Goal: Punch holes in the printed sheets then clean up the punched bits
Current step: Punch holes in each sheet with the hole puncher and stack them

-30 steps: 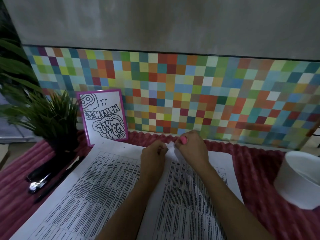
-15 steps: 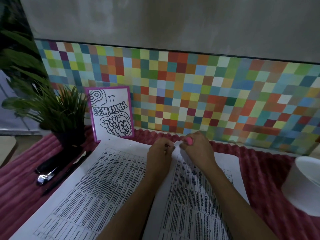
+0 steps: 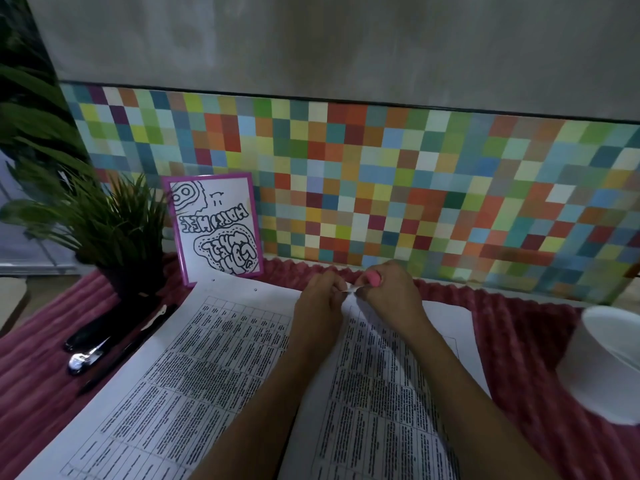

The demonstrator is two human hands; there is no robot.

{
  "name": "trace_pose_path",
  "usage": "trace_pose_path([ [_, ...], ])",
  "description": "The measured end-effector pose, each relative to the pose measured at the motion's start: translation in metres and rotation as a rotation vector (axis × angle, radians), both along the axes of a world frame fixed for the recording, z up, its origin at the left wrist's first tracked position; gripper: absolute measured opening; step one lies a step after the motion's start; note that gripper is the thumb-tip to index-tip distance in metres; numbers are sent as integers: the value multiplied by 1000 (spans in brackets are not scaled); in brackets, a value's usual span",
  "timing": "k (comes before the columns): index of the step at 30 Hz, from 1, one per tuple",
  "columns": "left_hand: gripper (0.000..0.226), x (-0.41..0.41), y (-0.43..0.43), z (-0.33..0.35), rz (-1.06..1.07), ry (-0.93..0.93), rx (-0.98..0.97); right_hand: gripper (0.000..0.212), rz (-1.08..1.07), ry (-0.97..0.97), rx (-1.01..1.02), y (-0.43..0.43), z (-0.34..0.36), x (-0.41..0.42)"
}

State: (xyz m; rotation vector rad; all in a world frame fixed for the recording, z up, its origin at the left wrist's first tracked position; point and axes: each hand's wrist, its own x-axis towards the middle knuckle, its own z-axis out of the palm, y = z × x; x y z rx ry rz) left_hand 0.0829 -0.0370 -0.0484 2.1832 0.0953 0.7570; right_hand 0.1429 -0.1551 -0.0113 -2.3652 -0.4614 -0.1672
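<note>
**Both hands pinching paper at the far edge of the printed sheets**

Head view, dimly lit. Spread over a dark red ribbed cloth (image 3: 519,323): two printed sheets (image 3: 194,358), dense with table text, lying side by side, with small punched holes (image 3: 255,289) along the far edge of the left one. Meeting at that far edge, between the two sheets: left hand (image 3: 322,299), fingers curled, pinching a white bit of paper (image 3: 350,289); right hand (image 3: 393,294), fingers also curled, gripping a small pink object (image 3: 374,277) and touching the same bit. Loose scrap or the sheet's own edge: impossible to tell.

At left, just beside the sheets, a black tool with a metal tip (image 3: 86,344) and a black pen (image 3: 128,351). Behind them, a potted plant (image 3: 114,230) and a pink-framed card (image 3: 216,226) leaning against the multicoloured tiled wall (image 3: 381,188). At far right, a white cup (image 3: 609,362) on the cloth.
</note>
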Motion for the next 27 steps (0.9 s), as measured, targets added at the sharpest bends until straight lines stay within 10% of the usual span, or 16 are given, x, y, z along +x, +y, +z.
trace_pose_path([
  [7, 4, -2, 4, 8, -78, 58, -226, 12, 20, -5, 156, -6, 16, -5],
  [18, 34, 5, 4, 5, -99, 112, -374, 45, 33, 46, -61, -5, 22, -14],
  [27, 34, 0, -8, 2, -56, 65, -342, 27, -22, 23, -33, 2, 19, -18],
])
